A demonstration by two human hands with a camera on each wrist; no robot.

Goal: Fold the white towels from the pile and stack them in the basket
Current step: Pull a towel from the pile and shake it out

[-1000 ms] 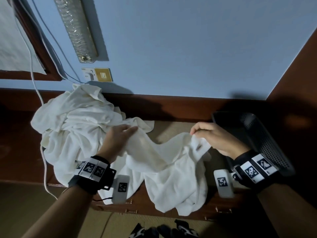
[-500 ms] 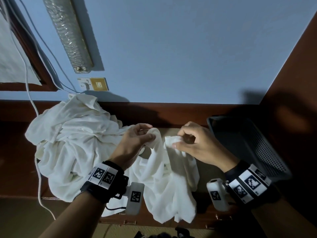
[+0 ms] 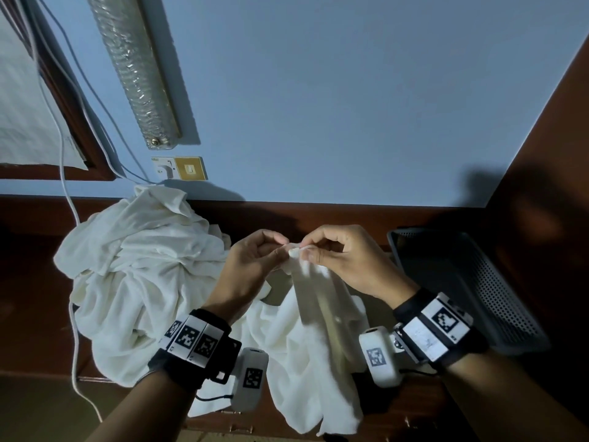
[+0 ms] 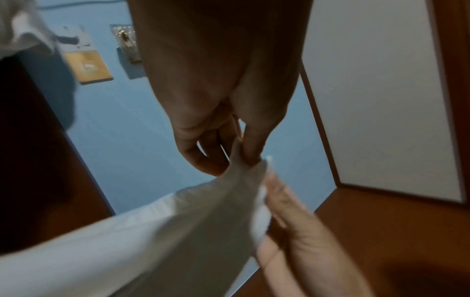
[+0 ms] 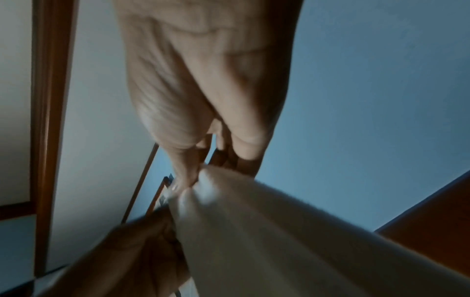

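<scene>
Both hands (image 3: 294, 250) at towel (image 3: 318, 330) top

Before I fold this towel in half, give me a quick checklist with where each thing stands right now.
1. Left hand pinches the towel at its top: ok.
2. Right hand pinches the same spot, so both grips meet: ok.
3. Towel lifted free of the pile: cannot tell; its lower cloth lies against the pile.
4. Edges lined up for a neat fold: not ok; the cloth hangs bunched and creased.
5. Basket at the right, open and within view: ok.
6. Basket has room: ok; no towels show inside.
</scene>
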